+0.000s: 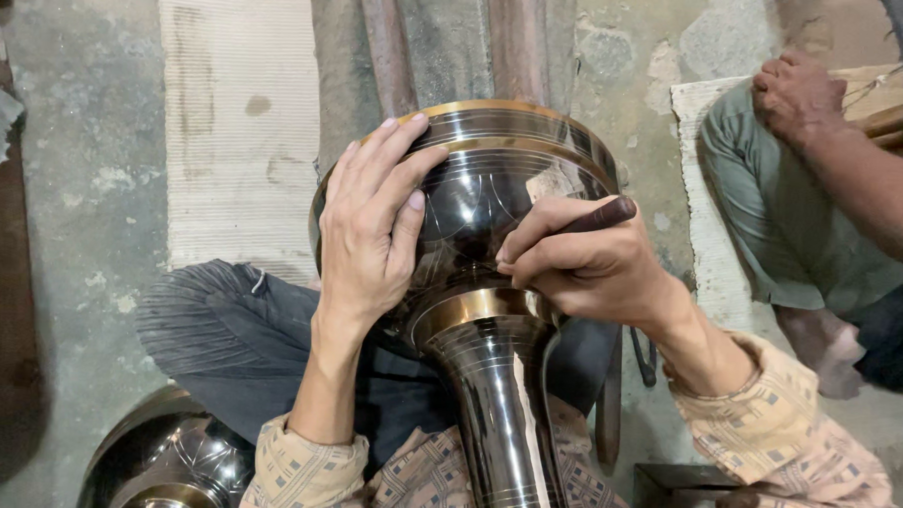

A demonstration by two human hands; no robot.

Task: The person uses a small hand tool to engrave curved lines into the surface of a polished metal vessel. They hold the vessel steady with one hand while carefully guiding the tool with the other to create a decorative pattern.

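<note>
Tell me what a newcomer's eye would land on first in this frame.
First, the large dark polished metal vase with brass bands lying across the person's lap at centre. The left hand presses flat on its bulging body, while the right hand holds a slim dark engraving tool with its tip at the surface. At upper right, another person's hand rests on a green-trousered knee.
</note>
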